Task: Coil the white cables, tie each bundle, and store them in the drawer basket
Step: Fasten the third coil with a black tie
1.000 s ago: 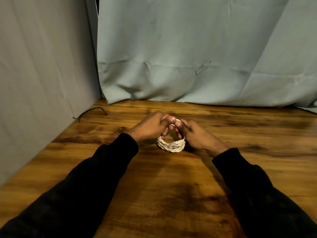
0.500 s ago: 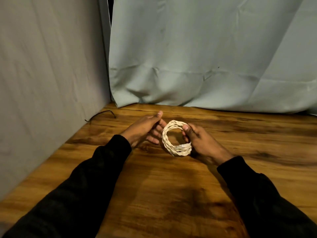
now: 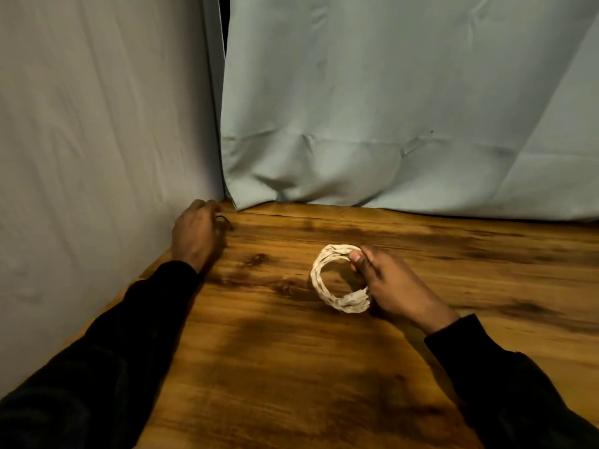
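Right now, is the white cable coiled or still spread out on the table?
Coiled. The white cable forms one tight ring, which the right hand holds upright on the wooden table. No loose length shows.

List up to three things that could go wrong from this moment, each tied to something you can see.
1. Only the right hand holds the coiled white cable, pinched at one side; the loops look untied and could spring loose.
2. The left hand reaches for a thin black tie at the table corner beside the cloth; it could be fumbled or pushed under.
3. No drawer basket is in view.
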